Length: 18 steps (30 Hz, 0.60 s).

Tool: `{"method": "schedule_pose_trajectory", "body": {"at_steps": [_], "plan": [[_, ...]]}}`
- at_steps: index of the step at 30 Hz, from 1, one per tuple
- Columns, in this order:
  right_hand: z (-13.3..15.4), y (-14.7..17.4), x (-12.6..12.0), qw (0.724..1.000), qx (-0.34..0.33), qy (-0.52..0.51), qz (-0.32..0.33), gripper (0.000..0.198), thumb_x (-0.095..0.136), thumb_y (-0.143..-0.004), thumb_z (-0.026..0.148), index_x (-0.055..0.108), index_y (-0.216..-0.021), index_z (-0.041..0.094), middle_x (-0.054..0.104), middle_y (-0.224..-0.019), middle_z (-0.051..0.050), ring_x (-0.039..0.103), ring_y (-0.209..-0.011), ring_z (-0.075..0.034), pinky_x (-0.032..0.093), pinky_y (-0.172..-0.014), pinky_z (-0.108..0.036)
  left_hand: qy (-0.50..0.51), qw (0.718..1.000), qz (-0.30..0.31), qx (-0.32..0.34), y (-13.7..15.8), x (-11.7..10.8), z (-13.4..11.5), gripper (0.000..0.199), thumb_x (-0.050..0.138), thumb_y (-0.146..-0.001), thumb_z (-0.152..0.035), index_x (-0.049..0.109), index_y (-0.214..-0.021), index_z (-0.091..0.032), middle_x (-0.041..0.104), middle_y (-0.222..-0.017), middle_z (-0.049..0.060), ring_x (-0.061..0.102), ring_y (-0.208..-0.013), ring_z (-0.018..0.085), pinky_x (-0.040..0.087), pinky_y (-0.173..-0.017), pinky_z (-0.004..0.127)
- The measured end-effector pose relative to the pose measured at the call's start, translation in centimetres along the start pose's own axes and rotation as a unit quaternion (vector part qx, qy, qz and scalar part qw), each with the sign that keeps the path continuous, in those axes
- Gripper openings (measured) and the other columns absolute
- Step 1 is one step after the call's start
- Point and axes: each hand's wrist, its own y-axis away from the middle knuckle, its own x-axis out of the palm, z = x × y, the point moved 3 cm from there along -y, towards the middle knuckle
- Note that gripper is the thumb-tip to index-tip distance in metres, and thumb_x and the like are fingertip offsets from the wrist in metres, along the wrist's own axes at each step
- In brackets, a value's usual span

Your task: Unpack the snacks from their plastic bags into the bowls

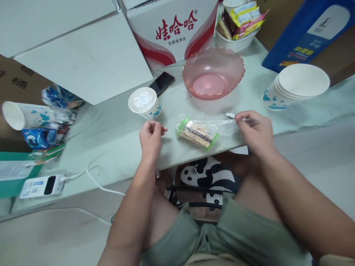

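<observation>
My left hand [151, 138] is curled closed just in front of a paper cup [142, 103] with a blue leaf print; nothing shows in its fingers. On the right, my right hand [256, 129] pinches a clear plastic wrapper [223, 126] that stretches left over the table. A thin silvery piece [229, 116] sticks out near those fingertips; its kind is unclear. Between my hands lies a packaged wafer-like snack [197, 133] with green ends, touching or overlapping the wrapper. The cup holds something white and shiny, perhaps clear plastic.
Behind are a pink scalloped bowl [213, 75], a black phone [162, 83] and a red-and-white carton [174, 33]. Stacked paper cups [296, 87] and a blue jug [307, 35] stand right. Leftward are a tipped cup [27, 115], snack packets [41, 137] and a cabled white device [41, 186].
</observation>
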Motion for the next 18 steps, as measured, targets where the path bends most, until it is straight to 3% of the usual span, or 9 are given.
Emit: {"method": "schedule_pose_trajectory", "body": {"at_steps": [2,3,5,6,8,11,13,15,18], "plan": [[-0.6,0.0,-1.3,0.995,0.025,0.023,-0.091,0.018,0.056,-0.081,0.023,0.065,-0.097,0.023,0.067,-0.098,-0.006,0.066,-0.093,-0.023,0.054,-0.080,-0.040,-0.012,1.000,-0.005,0.025,0.2,-0.7,-0.1,0.023,0.067,-0.084,-0.040,0.057,-0.078,-0.020,0.060,-0.069,-0.002,0.065,-0.069,0.013,0.051,-0.064,0.023],[-0.4,0.2,-1.7,0.990,0.000,0.039,-0.135,0.022,0.057,-0.081,0.021,0.064,-0.102,0.024,0.066,-0.102,-0.007,0.065,-0.098,-0.024,0.053,-0.082,-0.040,-0.021,0.999,0.006,0.046,0.4,-0.7,-0.1,0.023,0.068,-0.083,-0.041,0.059,-0.080,-0.020,0.062,-0.072,-0.001,0.065,-0.072,0.014,0.052,-0.066,0.023],[1.1,1.0,-1.8,0.974,-0.111,0.064,-0.186,0.024,0.057,-0.082,0.016,0.063,-0.104,0.025,0.065,-0.103,-0.007,0.063,-0.102,-0.025,0.052,-0.088,-0.042,-0.042,0.994,0.054,0.087,0.8,-0.2,0.0,0.027,0.070,-0.081,-0.044,0.063,-0.092,-0.021,0.067,-0.088,0.004,0.067,-0.086,0.017,0.054,-0.071,0.025],[2.0,1.6,-1.5,0.967,-0.173,0.070,-0.175,0.023,0.056,-0.084,0.014,0.062,-0.103,0.026,0.065,-0.100,-0.007,0.063,-0.101,-0.025,0.051,-0.089,-0.042,-0.056,0.989,0.084,0.107,1.0,0.3,0.0,0.033,0.072,-0.079,-0.046,0.064,-0.100,-0.021,0.068,-0.099,0.006,0.067,-0.095,0.019,0.055,-0.074,0.027],[3.9,2.7,0.0,0.958,-0.263,0.078,-0.087,0.024,0.056,-0.086,0.014,0.062,-0.107,0.025,0.069,-0.099,-0.006,0.065,-0.098,-0.025,0.051,-0.089,-0.041,-0.094,0.975,0.130,0.151,1.4,1.6,0.1,0.049,0.076,-0.075,-0.047,0.062,-0.116,-0.024,0.062,-0.124,0.010,0.062,-0.113,0.024,0.057,-0.082,0.033],[5.4,4.1,2.4,0.951,-0.277,0.114,0.071,0.034,0.060,-0.086,0.020,0.061,-0.121,0.022,0.074,-0.109,-0.009,0.069,-0.097,-0.025,0.053,-0.081,-0.038,-0.156,0.951,0.141,0.228,1.6,3.0,-0.2,0.055,0.079,-0.074,-0.040,0.061,-0.124,-0.027,0.049,-0.140,0.012,0.051,-0.131,0.029,0.054,-0.097,0.041],[5.8,4.8,3.3,0.941,-0.293,0.125,0.117,0.030,0.059,-0.087,0.021,0.064,-0.117,0.022,0.077,-0.099,-0.007,0.071,-0.086,-0.023,0.051,-0.074,-0.036,-0.178,0.940,0.121,0.264,1.4,3.2,-0.5,0.030,0.072,-0.079,-0.030,0.068,-0.108,-0.025,0.050,-0.135,0.011,0.049,-0.132,0.029,0.048,-0.107,0.046],[6.1,5.3,3.4,0.933,-0.314,0.081,0.157,0.027,0.056,-0.089,0.021,0.065,-0.114,0.024,0.075,-0.077,0.000,0.068,-0.067,-0.018,0.048,-0.067,-0.032,-0.177,0.938,0.096,0.284,1.3,2.8,-0.8,0.007,0.064,-0.078,-0.020,0.068,-0.084,-0.021,0.053,-0.125,0.009,0.053,-0.126,0.027,0.043,-0.112,0.047],[5.8,4.7,2.8,0.962,-0.222,-0.016,0.157,0.035,0.051,-0.094,0.021,0.057,-0.129,0.025,0.065,-0.060,0.008,0.057,-0.048,-0.013,0.046,-0.056,-0.027,-0.137,0.950,0.076,0.272,1.1,1.6,-0.8,0.010,0.056,-0.074,-0.016,0.058,-0.065,-0.020,0.057,-0.105,0.008,0.060,-0.109,0.024,0.047,-0.103,0.042]]}}
